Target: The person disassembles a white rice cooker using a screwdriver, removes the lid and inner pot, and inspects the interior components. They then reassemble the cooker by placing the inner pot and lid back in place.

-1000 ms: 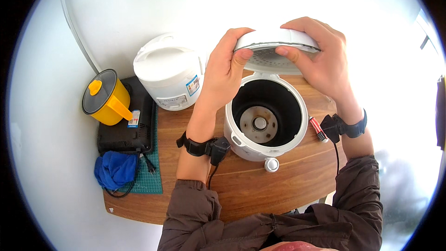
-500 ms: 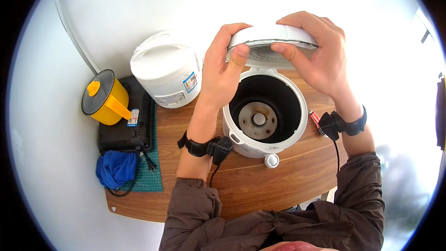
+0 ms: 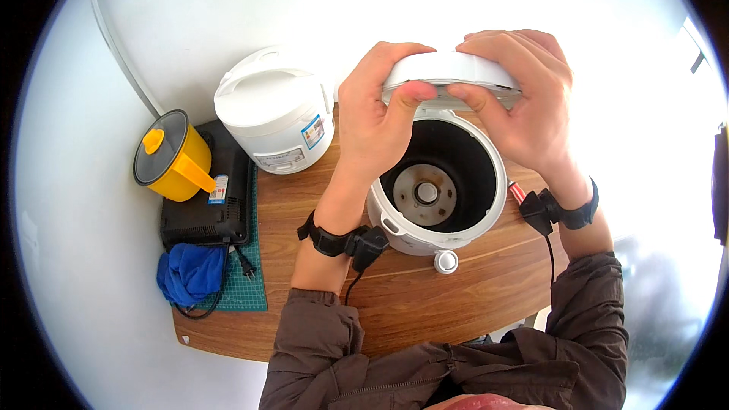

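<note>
Both hands grip the white lid point(image 3: 452, 67) above the back rim of an open rice cooker point(image 3: 387, 225): my left hand point(image 3: 373, 116) on the left side, my right hand point(image 3: 531, 99) on the right, each with thumb at the lower edge and fingers over the top. Only a sliver of the lid's underside shows between the thumbs. The cooker's dark interior has a stained metal heating plate point(image 3: 425, 209) with a round centre. A small round white cap point(image 3: 446, 261) lies just in front of the cooker.
A closed white rice cooker point(image 3: 269, 125) stands back left. A yellow pot point(image 3: 184, 177) sits on a black appliance point(image 3: 197, 224) over a green mat point(image 3: 250, 292), with blue cloth point(image 3: 190, 273). A red-striped object point(image 3: 517, 191) lies right on the wooden table point(image 3: 402, 311). Walls border the workspace.
The lid has tipped so that less perforated underside shows than before. Both hands have shifted slightly rightward and down since half a second ago, still holding it.
</note>
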{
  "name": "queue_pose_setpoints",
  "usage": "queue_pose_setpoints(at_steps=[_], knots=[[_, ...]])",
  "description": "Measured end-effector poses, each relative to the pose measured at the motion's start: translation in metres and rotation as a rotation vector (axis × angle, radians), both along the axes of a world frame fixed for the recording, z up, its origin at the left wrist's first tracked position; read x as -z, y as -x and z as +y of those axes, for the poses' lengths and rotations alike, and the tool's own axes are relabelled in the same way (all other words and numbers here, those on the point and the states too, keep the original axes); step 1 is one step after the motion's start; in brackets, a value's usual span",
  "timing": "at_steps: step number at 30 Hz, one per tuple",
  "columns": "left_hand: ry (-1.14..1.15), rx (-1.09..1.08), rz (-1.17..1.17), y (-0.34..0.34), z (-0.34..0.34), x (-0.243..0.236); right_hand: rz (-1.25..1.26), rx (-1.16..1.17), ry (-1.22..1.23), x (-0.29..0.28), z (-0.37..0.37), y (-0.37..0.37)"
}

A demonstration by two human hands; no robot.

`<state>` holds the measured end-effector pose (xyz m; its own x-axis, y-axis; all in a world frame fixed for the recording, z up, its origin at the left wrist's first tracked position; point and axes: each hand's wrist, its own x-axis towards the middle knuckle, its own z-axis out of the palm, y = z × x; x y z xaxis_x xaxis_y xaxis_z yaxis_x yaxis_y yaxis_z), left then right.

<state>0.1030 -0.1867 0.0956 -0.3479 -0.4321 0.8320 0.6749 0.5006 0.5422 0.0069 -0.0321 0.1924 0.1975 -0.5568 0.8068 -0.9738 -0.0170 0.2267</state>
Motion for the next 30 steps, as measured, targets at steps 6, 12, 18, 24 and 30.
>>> queue_pose_setpoints(at_steps=[6,12,18,24,30], knots=[[0.020,-0.034,0.003,0.001,-0.002,0.001,0.014,0.007,0.016,0.000,-0.002,-0.001],[0.156,-0.019,-0.060,0.000,-0.011,0.008,-0.067,-0.042,-0.046,0.009,0.003,0.007],[0.164,-0.110,-0.108,-0.010,-0.010,-0.002,-0.301,-0.291,-0.127,0.008,0.014,0.044],[0.183,-0.168,-0.083,-0.002,-0.009,-0.003,-0.433,-0.458,-0.167,0.023,0.016,0.074],[0.200,-0.208,-0.057,0.000,-0.010,-0.002,-0.335,-0.343,-0.094,0.028,0.012,0.071]])
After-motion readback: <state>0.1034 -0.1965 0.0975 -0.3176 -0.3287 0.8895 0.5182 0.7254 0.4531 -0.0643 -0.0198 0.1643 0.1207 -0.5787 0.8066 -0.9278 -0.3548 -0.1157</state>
